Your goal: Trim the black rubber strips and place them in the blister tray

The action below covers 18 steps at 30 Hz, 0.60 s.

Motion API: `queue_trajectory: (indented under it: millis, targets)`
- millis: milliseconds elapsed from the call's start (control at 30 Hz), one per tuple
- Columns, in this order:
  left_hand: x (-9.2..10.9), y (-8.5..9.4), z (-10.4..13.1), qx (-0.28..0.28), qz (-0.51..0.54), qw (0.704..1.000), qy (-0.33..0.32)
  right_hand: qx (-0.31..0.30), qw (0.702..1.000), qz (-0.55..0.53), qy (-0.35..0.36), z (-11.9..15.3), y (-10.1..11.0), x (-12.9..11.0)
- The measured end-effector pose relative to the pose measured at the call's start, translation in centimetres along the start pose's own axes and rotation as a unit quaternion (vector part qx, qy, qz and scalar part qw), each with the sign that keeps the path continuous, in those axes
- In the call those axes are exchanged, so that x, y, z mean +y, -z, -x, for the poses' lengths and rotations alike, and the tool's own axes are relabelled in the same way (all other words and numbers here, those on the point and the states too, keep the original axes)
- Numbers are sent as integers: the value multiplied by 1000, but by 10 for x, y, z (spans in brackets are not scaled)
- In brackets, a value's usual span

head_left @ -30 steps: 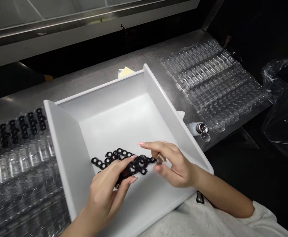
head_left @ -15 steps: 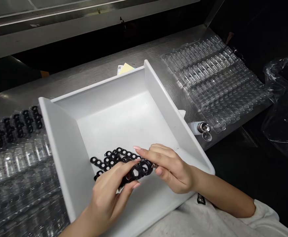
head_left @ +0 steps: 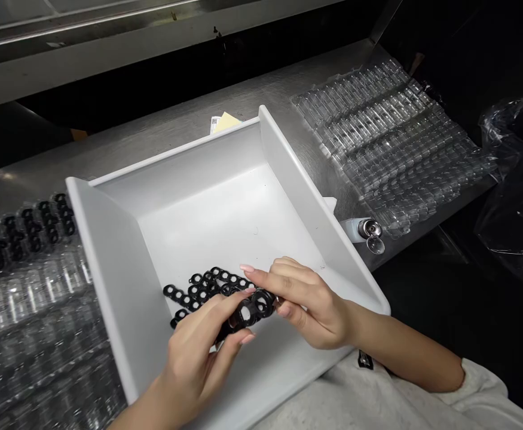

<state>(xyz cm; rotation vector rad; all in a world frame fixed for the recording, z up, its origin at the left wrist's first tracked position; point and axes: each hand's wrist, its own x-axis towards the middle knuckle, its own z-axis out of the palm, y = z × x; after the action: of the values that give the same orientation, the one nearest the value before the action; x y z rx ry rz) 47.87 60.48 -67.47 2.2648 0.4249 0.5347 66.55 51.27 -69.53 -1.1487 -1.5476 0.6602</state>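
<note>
Several black ringed strips (head_left: 247,313) are gripped between the thumb and fingers of my left hand (head_left: 198,346), over the near part of a white tray (head_left: 162,156). My right hand (head_left: 308,298) is at the right end of these strips, its thumb and fingers closed round a small shiny piece too hidden to name, with the index finger stretched over the strips. Beneath and beyond my left hand, more black ringed strips (head_left: 198,288) lie loose on the tray floor.
Clear plastic blister trays (head_left: 387,131) lie at the right. Others (head_left: 32,298) are at the left, near black strips in clear plastic (head_left: 32,230). An open-capped bottle (head_left: 355,230) stands by the tray's right wall. Yellow paper (head_left: 226,122) lies behind the tray.
The view has shifted slightly. Both hands keep nearly the same pose, and the held black strips have tilted a little.
</note>
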Motion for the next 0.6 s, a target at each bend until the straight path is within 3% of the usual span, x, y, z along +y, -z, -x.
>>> queue_trajectory:
  millis: [133,300,367,600]
  targets:
    - [-1,-1,1,2,13,1000,7,37,999,18,4,0,-2,-1]
    - [-1,-3,2,5,25,1000,12,188,979,-67,-41,5,-7,1]
    - [-2,-3,2,5,23,1000,11,216,969,-100,-59,6,-6,1]
    - [-3,-2,4,-3,25,999,19,122,987,-67,-79,1,4,-4]
